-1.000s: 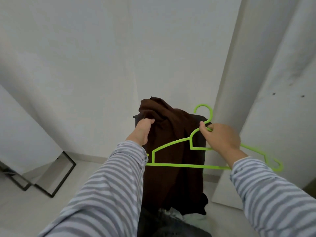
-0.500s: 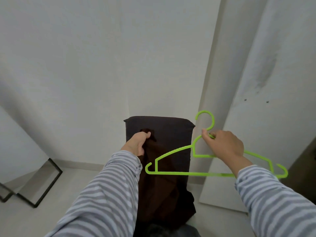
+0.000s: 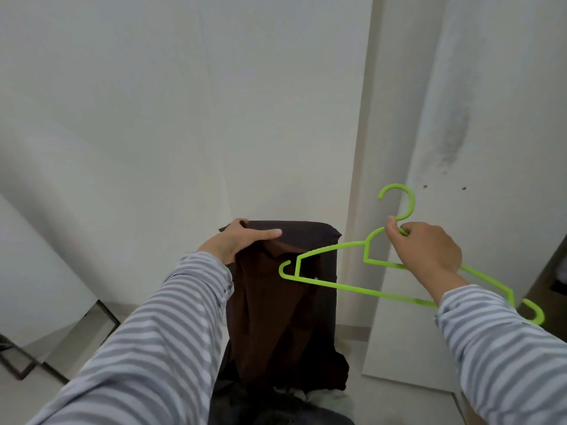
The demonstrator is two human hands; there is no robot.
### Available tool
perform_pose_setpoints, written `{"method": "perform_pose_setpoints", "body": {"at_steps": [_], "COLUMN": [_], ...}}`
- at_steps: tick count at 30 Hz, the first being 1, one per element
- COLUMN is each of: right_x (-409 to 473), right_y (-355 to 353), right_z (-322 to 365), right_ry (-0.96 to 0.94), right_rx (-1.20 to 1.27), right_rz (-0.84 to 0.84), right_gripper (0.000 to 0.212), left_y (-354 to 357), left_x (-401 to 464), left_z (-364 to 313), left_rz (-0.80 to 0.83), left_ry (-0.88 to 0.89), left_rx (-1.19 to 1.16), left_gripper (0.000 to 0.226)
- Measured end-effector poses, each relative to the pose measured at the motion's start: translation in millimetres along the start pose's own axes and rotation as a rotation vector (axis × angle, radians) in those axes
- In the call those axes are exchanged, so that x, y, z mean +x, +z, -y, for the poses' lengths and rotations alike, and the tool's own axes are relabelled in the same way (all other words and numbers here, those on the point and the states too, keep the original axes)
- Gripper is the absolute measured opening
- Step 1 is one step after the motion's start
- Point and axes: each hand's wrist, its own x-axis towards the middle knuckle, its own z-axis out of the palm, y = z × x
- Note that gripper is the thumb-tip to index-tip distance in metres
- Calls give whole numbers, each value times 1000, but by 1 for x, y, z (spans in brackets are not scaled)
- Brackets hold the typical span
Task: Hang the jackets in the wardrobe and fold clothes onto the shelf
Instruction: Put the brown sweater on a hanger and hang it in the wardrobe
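Observation:
A dark brown jacket point(image 3: 276, 317) hangs down in front of me, gripped near its top by my left hand point(image 3: 239, 240), thumb stretched over the fabric. Behind it stands a black chair back point(image 3: 322, 237), and the jacket drapes against it. My right hand point(image 3: 426, 250) holds a bright green plastic hanger point(image 3: 337, 285) by its neck just under the hook. The hanger is tilted, its left end over the jacket, its right end low beside my right sleeve.
White walls fill the background. A white board point(image 3: 460, 148) leans at the right with dark smudges. A pile of more clothes point(image 3: 306, 400) lies below the jacket. A black metal frame point(image 3: 101, 311) stands on the floor at the left.
The jacket has dropped from above the chair back to hang lower against it. My left hand shifted its grip to the jacket's top edge. The hanger rose a little and tilted down to the right.

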Motion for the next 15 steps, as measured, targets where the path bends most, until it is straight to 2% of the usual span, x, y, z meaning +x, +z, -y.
{"method": "perform_pose_setpoints", "body": {"at_steps": [3, 5, 7, 8, 9, 11, 15], "right_x": [0, 1, 0, 0, -1, -3, -8], "right_y": [-3, -6, -9, -9, -10, -11, -13], "right_z": [3, 3, 3, 3, 2, 2, 6], "right_ry": [-4, 14, 30, 31, 32, 38, 49], "right_rx": [-20, -11, 3, 5, 7, 18, 27], "right_rz": [-7, -22, -38, -44, -47, -55, -93], "right_gripper": [62, 62, 61, 61, 61, 61, 60], "left_y": [-4, -6, -7, -7, -6, -6, -12], "left_x": [-7, -10, -14, -16, -17, -20, -26], "left_z": [-5, -4, -3, -3, -4, -8, -15], "left_rz": [110, 99, 7, -40, -82, -118, 45], "left_ry": [-25, 15, 125, 154, 167, 169, 90], "left_rx": [52, 231, 485, 530, 531, 412, 1], "left_gripper": [123, 108, 64, 45, 37, 35, 45]}}
